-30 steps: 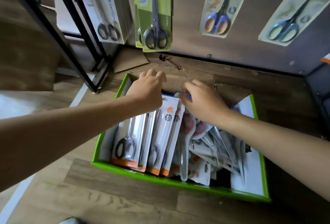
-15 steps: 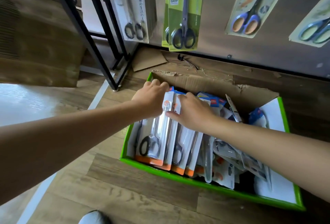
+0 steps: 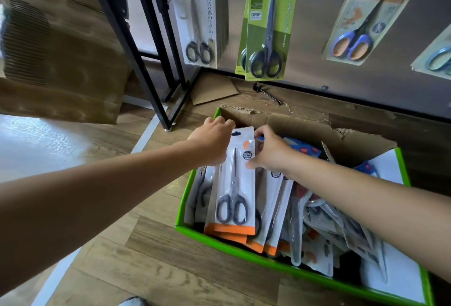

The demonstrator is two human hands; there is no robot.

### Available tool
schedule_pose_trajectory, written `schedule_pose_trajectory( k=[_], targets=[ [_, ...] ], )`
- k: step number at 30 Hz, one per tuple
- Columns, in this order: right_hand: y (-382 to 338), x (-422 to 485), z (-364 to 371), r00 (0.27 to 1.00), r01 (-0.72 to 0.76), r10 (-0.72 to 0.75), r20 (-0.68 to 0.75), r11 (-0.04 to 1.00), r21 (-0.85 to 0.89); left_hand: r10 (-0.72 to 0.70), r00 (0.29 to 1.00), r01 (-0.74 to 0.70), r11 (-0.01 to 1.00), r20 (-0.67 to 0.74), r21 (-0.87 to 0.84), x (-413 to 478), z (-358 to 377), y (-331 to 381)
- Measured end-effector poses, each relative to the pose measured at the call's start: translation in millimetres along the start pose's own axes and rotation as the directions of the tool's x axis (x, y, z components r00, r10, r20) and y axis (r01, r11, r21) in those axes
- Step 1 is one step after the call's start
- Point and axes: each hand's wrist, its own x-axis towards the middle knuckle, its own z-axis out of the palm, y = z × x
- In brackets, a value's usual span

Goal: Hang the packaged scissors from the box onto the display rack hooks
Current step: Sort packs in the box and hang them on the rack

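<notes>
Over the green-rimmed box on the wood floor, the right hand grasps a white pack of scissors by its upper right edge, thumb on the front and a finger curled over the top corner. The pack stands almost upright at the left end of the box, its orange bottom strip low among a row of matching packs. The left hand is clenched against the pack's upper left edge (its fingertips are hidden, so I cannot tell whether it grips this pack, the ones behind it, or nothing). To the right, the box holds a loose heap of other packaged scissors, and its torn brown flap stands at the far side. Beyond the box, the display rack carries hanging packs: a white one with black-handled scissors, a green one marked SCISSORS, and a tilted one with blue and orange handles. A loose hook and a scrap of cardboard lie on the floor near the rack's foot.
</notes>
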Motion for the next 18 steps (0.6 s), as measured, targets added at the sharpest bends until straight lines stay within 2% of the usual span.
schedule_pose_trajectory(
  k=[6,12,18],
  targets=[
    [3,-2,-23,0.997,0.074,-0.074,-0.009,0.974,0.215,-0.011,0.999,0.006,0.995,-0.052,-0.101,16,-9,-3],
    [2,-9,-48,0.971,0.238,-0.222,-0.088,0.924,0.300,-0.073,0.974,0.019,0.969,-0.215,-0.244,36,-38,7],
    [6,-17,-73,0.943,0.318,-0.265,-0.203,0.898,0.304,-0.134,0.974,0.022,0.860,-0.185,-0.509,49,-64,26]
  ],
)
